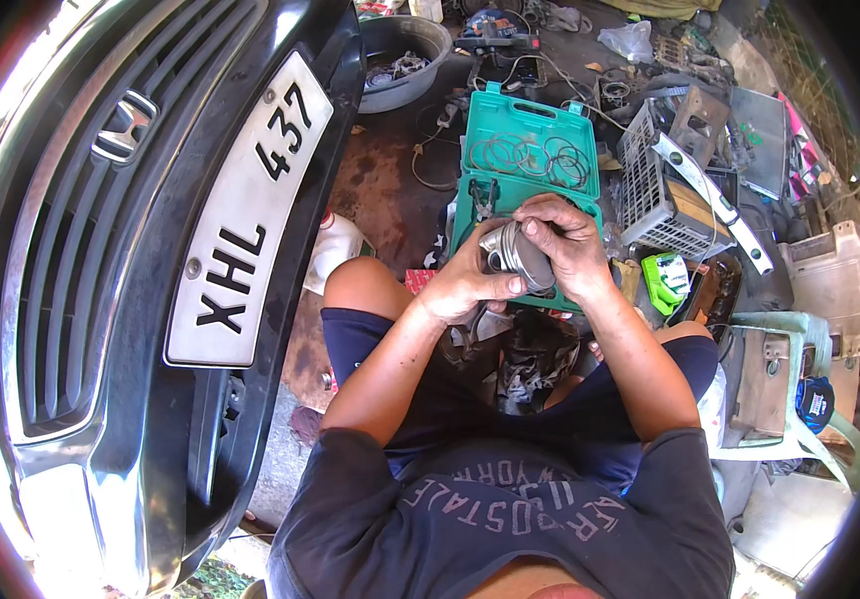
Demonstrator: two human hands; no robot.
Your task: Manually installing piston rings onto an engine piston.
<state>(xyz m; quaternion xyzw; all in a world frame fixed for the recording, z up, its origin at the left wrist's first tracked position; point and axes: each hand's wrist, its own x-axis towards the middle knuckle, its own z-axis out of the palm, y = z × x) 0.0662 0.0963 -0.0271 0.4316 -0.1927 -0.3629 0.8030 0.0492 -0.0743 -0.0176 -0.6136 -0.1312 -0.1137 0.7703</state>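
Above my lap, a metal engine piston [522, 262] is tilted between both hands, its grooved side and dark flat crown showing. My left hand [458, 284] wraps the piston from the left, thumb along its lower edge. From the right, my right hand [572, 246] grips it with the thumb and fingers at the crown's rim; some fingertips are hidden behind it. Just beyond lies an opened teal tool case [515, 122]. Several thin piston rings [530, 160] rest in its lid, and a black plier-like tool [486, 197] sits in the near half.
A car's front bumper [295, 215] fills the left side. Farther back stands a grey basin [428, 40] with parts inside. To the right are a grey plastic crate [646, 185], a spirit level [714, 200], a bright green container [665, 282] and a pale green chair [799, 329].
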